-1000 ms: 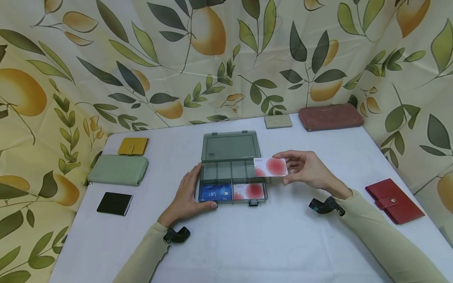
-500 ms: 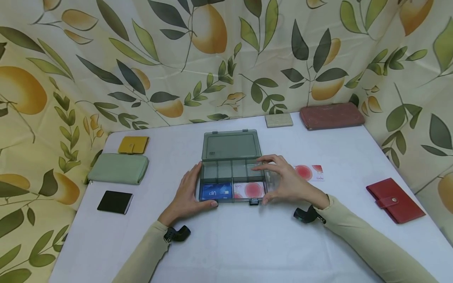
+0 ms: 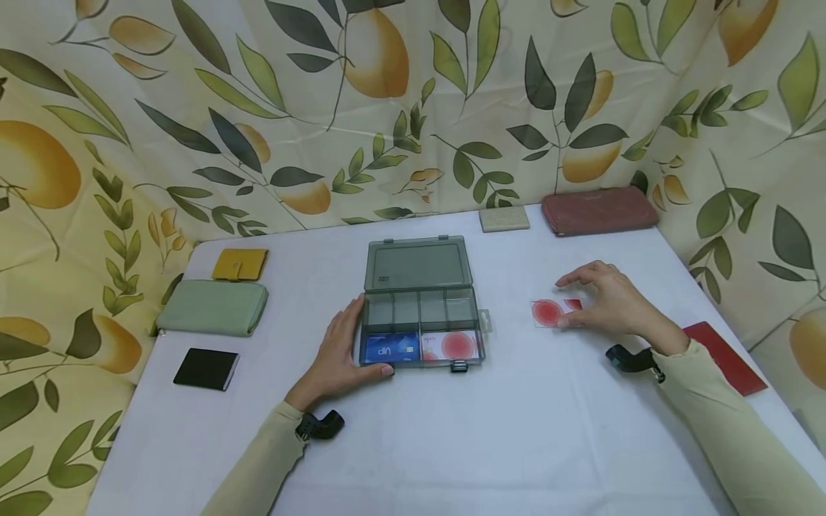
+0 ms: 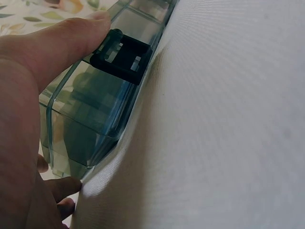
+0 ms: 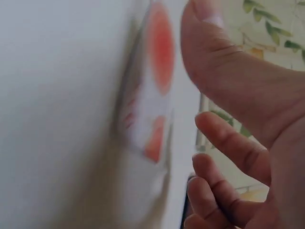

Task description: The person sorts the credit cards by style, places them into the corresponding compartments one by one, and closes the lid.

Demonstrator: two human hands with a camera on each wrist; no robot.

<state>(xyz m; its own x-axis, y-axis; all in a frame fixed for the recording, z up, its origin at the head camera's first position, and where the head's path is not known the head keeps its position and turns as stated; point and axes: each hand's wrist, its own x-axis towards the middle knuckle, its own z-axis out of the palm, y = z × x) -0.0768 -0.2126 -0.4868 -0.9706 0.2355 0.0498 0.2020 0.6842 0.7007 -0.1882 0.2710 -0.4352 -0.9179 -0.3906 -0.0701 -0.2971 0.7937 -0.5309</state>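
Observation:
A translucent grey-green plastic storage box (image 3: 419, 289) lies on the table with its hinged lid (image 3: 418, 262) folded back. Its front compartments hold a blue VIP card (image 3: 392, 347) and a white card with red circles (image 3: 457, 345). My left hand (image 3: 332, 362) grips the box's front left corner; in the left wrist view its thumb lies by a black latch (image 4: 121, 56) and the other fingers bend round the corner. To the right, another white-and-red card (image 3: 547, 313) lies on the cloth. Over its right end is my right hand (image 3: 609, 301), thumb and fingers spread, holding nothing.
At left lie a yellow card wallet (image 3: 240, 264), a green purse (image 3: 213, 307) and a black card holder (image 3: 206, 369). Toward the back right are a beige flat case (image 3: 504, 219) and a brown-red purse (image 3: 599, 211). A red wallet (image 3: 728, 358) sits partly behind the right sleeve.
A second ago my right hand held a white-and-red card above the box. It then hovered at the box's right end without it, and has since moved right over the loose card. The left hand stays put.

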